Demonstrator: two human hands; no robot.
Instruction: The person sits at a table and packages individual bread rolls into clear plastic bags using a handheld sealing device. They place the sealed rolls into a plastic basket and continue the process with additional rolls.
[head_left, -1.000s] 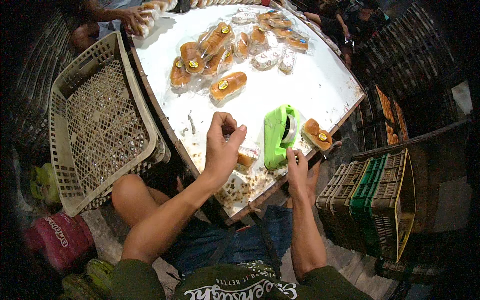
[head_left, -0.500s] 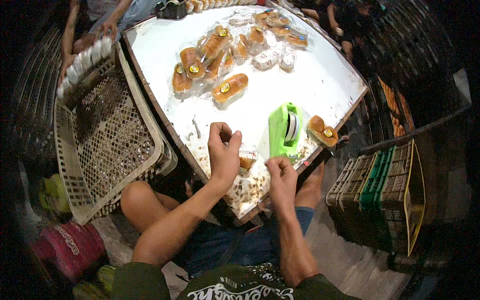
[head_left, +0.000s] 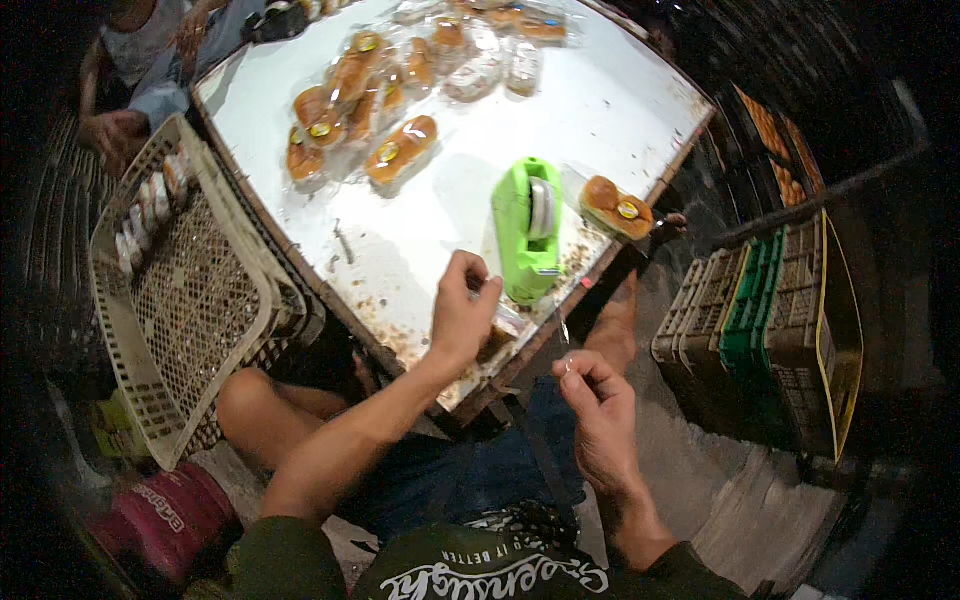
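Note:
My left hand (head_left: 462,312) is closed on the gathered top of a clear-wrapped bun (head_left: 497,340) standing at the near edge of the white table (head_left: 620,100). Just right of it stands a green tape dispenser (head_left: 527,230). My right hand (head_left: 597,400) hangs below the table edge, its fingertips pinching a thin strip of clear tape (head_left: 564,338) that runs up toward the dispenser. Another wrapped bun (head_left: 617,207) lies to the right of the dispenser.
Several wrapped buns (head_left: 400,150) lie in a heap at the far side of the table. A cream plastic crate (head_left: 180,300) leans at the left, with another person's hand (head_left: 118,135) beyond it. Stacked crates (head_left: 770,330) stand on the right. Crumbs litter the near table edge.
My right hand has come down from the table edge to below it, drawing a strip of tape with it. My left hand has stayed on the bun.

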